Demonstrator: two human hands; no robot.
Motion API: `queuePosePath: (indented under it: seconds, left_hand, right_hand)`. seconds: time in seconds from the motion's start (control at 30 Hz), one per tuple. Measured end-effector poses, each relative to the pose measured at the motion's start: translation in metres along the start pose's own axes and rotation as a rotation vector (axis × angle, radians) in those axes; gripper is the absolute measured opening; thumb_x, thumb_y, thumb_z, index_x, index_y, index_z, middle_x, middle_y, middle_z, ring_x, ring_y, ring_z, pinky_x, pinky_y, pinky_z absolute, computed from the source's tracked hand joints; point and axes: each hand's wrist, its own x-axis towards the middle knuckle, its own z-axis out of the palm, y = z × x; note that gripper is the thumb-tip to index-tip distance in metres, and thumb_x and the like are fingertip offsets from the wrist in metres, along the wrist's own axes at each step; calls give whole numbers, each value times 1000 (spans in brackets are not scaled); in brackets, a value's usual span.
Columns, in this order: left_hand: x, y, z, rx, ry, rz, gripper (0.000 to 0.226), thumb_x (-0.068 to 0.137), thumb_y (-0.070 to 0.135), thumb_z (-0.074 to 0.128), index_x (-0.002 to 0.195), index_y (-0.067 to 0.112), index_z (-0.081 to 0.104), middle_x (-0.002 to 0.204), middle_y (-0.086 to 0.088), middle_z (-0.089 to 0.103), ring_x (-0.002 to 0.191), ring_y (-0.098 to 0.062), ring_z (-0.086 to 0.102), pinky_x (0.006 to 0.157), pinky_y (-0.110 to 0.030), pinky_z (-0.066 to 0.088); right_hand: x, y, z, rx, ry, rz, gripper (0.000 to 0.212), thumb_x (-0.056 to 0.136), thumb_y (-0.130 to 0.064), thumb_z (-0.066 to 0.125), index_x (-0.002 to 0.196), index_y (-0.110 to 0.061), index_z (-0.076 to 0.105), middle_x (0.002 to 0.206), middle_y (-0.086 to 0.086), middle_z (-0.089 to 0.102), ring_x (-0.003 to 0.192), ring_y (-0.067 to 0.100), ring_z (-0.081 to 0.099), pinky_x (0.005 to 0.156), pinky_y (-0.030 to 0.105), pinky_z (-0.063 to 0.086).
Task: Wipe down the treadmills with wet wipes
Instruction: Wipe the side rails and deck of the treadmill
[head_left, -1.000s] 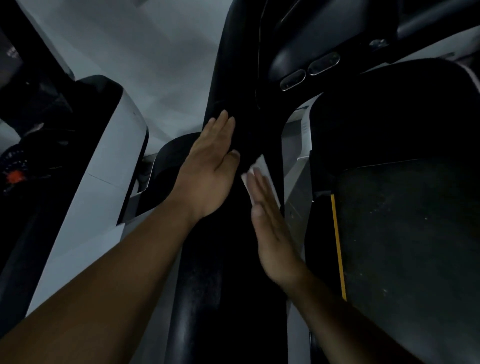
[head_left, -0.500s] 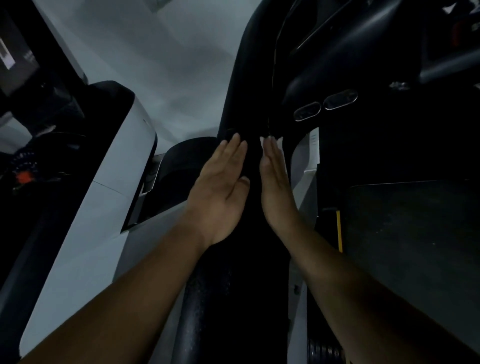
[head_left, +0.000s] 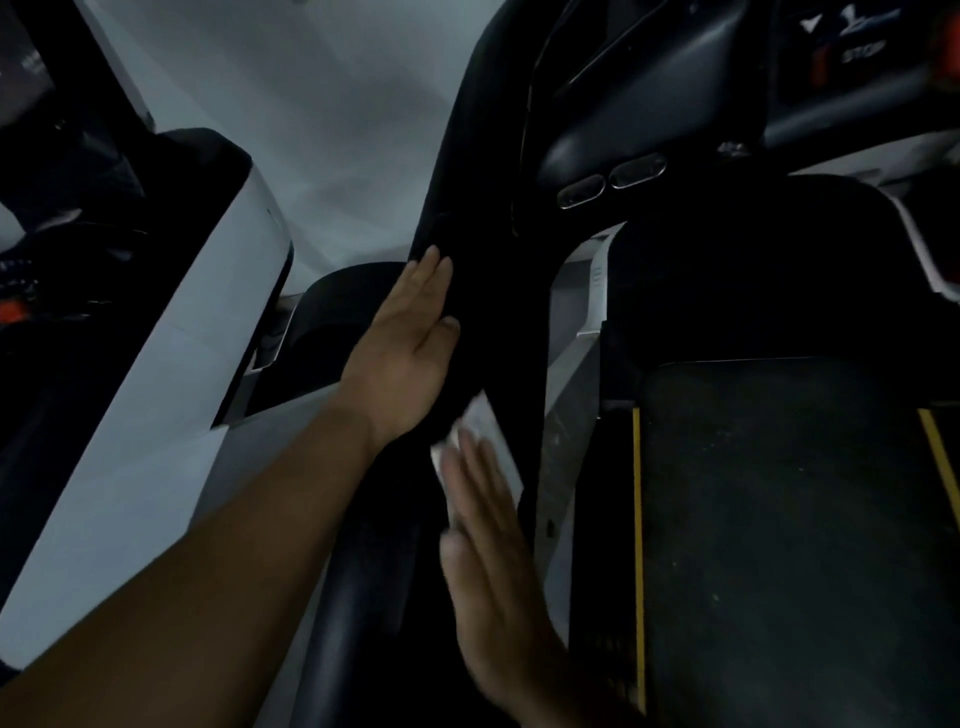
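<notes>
While the right hand (head_left: 493, 561) presses a white wet wipe (head_left: 485, 441) flat-palmed against the black treadmill upright (head_left: 493, 291), fingers extended and not curled round it, the wipe is pinned by pressure only. Left hand (head_left: 410, 343): open, flat on the upright's left edge, grasping nothing. Risks, as judged: wipe slipping from under the palm and dropping toward the side rail (head_left: 563, 457) beside the belt (head_left: 779, 519); wipe bunching, leaving unwiped streaks; dim light and a blurred right hand make coverage hard to confirm.
</notes>
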Motion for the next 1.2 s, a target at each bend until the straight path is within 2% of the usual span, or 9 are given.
queuePosePath:
  seconds: [0.2,0.33,0.63,0.83,0.9,1.0,1.07,1.13,1.2]
  left_hand:
    - [-90,-14,10,-36,49,-9,58,106,36,33,160,28,14,164,23,2,148,12,-4,113,-4,-3]
    - [-120,-14,13,-38,46,-3,64,99,41,29,159,26,13,160,25,-1,148,10,-6,113,-5,-4]
    - [-242,-18,21,-4,55,64,69,92,51,21,155,25,11,161,20,-2,147,12,-10,116,-8,-6]
    - [-312,-18,20,172,10,62,78,89,50,4,159,17,9,164,10,-8,150,2,-16,123,-21,-6]
    - [-325,-13,8,284,29,23,80,89,49,3,160,14,12,166,3,-2,153,-9,-8,123,-28,-7]
    - [-337,1,-25,375,199,5,67,95,39,27,150,5,43,159,-13,35,148,-32,31,119,-47,14]
    - [-345,8,-49,397,290,-31,63,96,37,30,148,6,46,159,-13,37,147,-36,33,118,-50,18]
    - [-357,14,-78,410,365,-80,64,96,37,28,152,9,40,162,-12,30,150,-35,26,120,-50,17]
    - [-375,16,-102,457,441,-122,64,96,37,30,153,9,38,163,-14,28,150,-38,25,120,-54,20]
  right_hand:
    - [29,-4,-4,145,111,335,47,107,-41,23,154,-37,19,164,-24,8,150,-9,1,127,33,5]
    - [-35,-31,13,114,38,168,51,106,-19,30,149,-45,23,165,-23,15,151,-4,8,126,29,10]
    - [-92,-57,20,-9,110,187,56,103,5,42,145,-31,42,154,-14,42,142,-4,36,121,29,29]
    - [-119,-97,11,-340,-11,198,52,101,0,48,142,-31,51,141,-15,54,124,-20,45,110,9,33]
    - [-107,-118,1,-513,-59,136,43,102,-3,50,138,-24,60,131,-9,64,118,-6,56,99,1,34]
    - [-84,-160,1,-710,-110,-32,32,98,-26,45,113,-23,73,109,-4,74,103,8,64,108,25,40]
    - [-71,-181,10,-859,-119,-220,23,93,-33,51,92,-23,73,103,-4,73,109,12,64,117,42,32]
    - [-62,-202,24,-970,-115,-422,7,88,-29,75,85,-24,70,131,2,65,135,21,50,122,48,20]
    - [-60,-227,39,-1019,-131,-553,6,86,-22,74,82,-23,69,155,12,44,149,29,31,122,55,17]
